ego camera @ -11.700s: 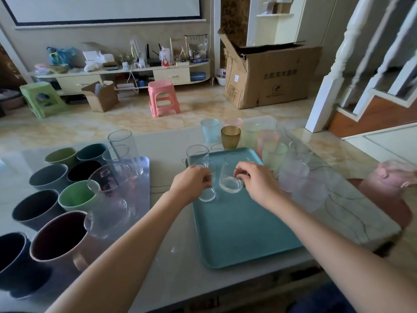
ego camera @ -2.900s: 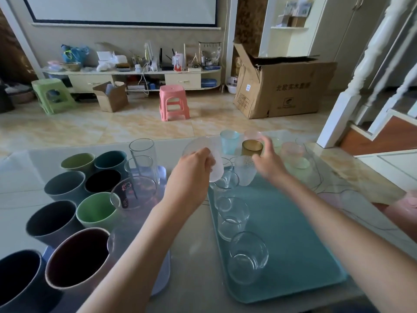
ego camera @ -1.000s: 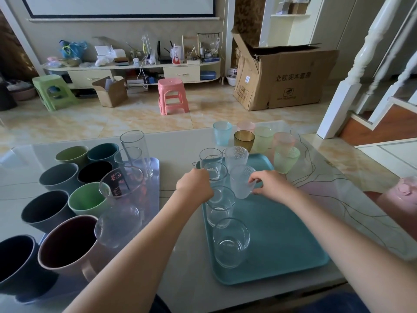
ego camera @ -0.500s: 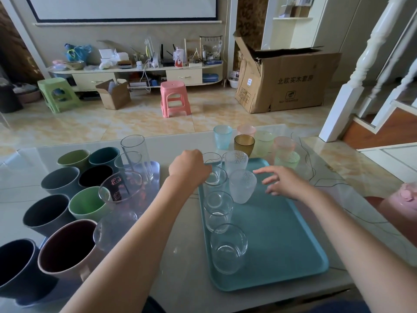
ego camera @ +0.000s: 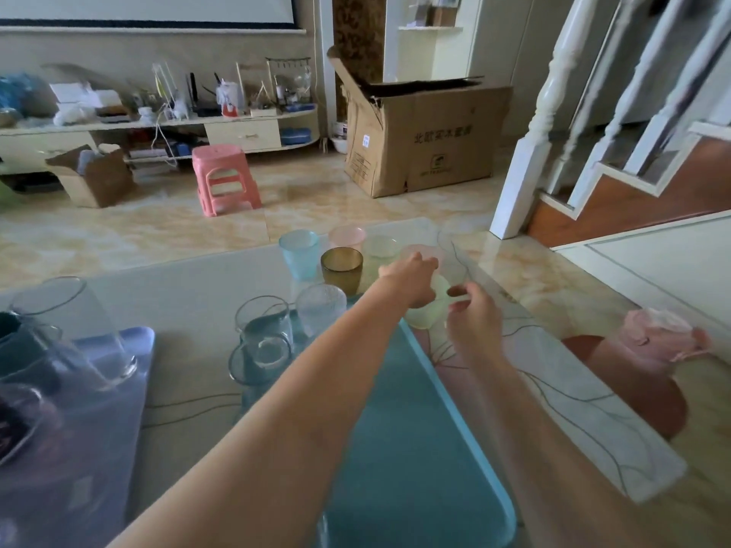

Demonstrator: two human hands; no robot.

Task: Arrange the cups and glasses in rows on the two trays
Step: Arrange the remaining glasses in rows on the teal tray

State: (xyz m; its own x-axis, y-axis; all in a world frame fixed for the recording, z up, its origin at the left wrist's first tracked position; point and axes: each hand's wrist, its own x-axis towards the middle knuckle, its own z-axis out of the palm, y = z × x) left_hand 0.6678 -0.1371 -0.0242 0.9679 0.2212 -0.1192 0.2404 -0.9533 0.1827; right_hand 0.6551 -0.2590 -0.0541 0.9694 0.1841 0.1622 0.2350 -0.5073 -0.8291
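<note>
My left arm crosses the teal tray (ego camera: 415, 448), and my left hand (ego camera: 411, 278) grips the rim of a pale green cup (ego camera: 421, 318) just past the tray's far right corner. My right hand (ego camera: 470, 314) is next to the cup with fingers apart. Clear glasses (ego camera: 263, 334) and a frosted glass (ego camera: 321, 310) stand in the tray's far left part. Behind them on the table stand blue (ego camera: 299, 253), amber (ego camera: 342, 267), pink (ego camera: 348, 237) and light green (ego camera: 381, 249) cups. The lilac tray (ego camera: 99, 429) on the left carries a tall clear glass (ego camera: 71, 322) and dark mugs (ego camera: 16, 350).
The glass table's right edge (ego camera: 585, 397) runs close to my right arm, with a pink stool-like object (ego camera: 633, 373) below it. On the floor beyond are a pink stool (ego camera: 225, 179), a cardboard box (ego camera: 427, 140) and a white stair post (ego camera: 526, 152).
Both hands have left the glasses on the teal tray and moved far right to the coloured cups. My left hand has taken the pale green cup. The view has shifted right.
</note>
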